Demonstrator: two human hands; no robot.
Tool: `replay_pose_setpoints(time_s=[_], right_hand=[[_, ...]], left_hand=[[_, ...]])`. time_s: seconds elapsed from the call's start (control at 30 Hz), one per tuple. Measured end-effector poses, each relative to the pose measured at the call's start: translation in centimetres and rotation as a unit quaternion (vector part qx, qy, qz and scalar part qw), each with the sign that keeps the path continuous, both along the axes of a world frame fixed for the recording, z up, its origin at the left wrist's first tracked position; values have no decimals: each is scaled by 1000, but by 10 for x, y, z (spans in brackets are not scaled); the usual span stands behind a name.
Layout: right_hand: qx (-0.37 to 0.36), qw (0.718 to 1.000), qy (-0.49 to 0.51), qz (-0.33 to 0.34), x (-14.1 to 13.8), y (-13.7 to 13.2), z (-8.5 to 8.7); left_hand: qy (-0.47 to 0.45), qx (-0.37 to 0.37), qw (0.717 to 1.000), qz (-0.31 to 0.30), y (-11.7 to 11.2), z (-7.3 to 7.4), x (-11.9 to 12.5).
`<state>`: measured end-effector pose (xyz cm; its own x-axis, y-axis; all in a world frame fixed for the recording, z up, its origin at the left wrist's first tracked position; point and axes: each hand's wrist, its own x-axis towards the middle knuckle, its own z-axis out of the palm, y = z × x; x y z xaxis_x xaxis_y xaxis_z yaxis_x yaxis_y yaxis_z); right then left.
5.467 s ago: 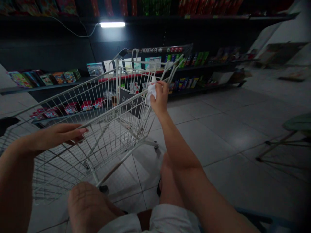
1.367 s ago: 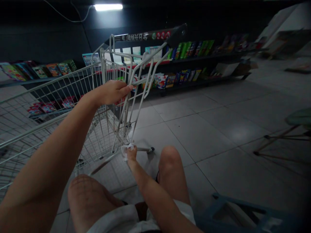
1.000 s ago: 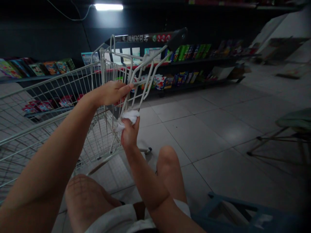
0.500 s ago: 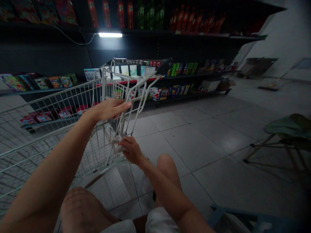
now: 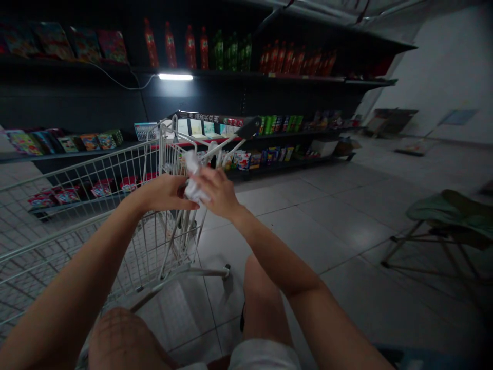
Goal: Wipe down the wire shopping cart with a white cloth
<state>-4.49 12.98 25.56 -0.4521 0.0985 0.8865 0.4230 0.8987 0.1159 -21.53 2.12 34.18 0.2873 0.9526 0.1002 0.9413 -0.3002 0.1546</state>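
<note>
A crumpled white cloth or tissue is in my right hand, whose fingers are closed over it, slightly blurred. Just left of it is my left hand, thumb and fingers apart, their tips beside the cloth. Whether they touch it I cannot tell. Both hands are in front of the handle end of a wire shopping cart, at its upright white bars. The cart's dark handle bar runs above and beyond the hands. Part of the bars is hidden behind hands and cloth.
Dark store shelves line the back, with soda bottles, snack packs and a lit tube lamp. A folding stool stands on the tiled floor at right. One cart wheel is near my knees.
My right hand has risen with the white cloth from the lower bars to beside my left hand. The left hand has shifted slightly down and left. The view has tilted up.
</note>
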Motion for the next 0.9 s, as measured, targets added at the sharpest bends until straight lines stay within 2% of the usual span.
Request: replay_pose_setpoints(time_s=[0.07, 0.1, 0.2, 0.27, 0.33, 0.43, 0.57, 0.63, 0.7, 0.77, 0.9], right_hand=[[15, 994, -102, 27, 5, -8, -6], [8, 995, -101, 20, 11, -6, -2], [-23, 999, 39, -30, 29, 16, 30], [-36, 990, 131, -49, 35, 30, 52], [-46, 980, 186, -52, 37, 36, 66], [-46, 974, 219, -31, 42, 23, 72], [-27, 977, 212, 15, 52, -18, 66], [-42, 974, 224, 10, 48, -34, 55], [-74, 975, 211, 1, 33, -43, 35], [-108, 984, 140, 6, 10, -46, 1], [-139, 990, -21, 28, -24, -53, -83]], left_hand=[[9, 5, 1000, -6, -2, -1, -1], [13, 5, 1000, -4, -3, 0, -1], [21, -2, 1000, 7, -9, 0, 0], [24, -2, 1000, 8, -12, 0, 0], [32, 8, 999, 11, -15, 0, 0], [33, 11, 999, 5, -19, -2, -1], [24, 4, 1000, -10, -24, -1, 1], [33, 10, 999, -11, -26, -1, 2], [43, 19, 999, -8, -28, -1, 3], [46, 24, 999, -9, -28, -2, 2], [49, 29, 998, -4, -26, -3, -1]])
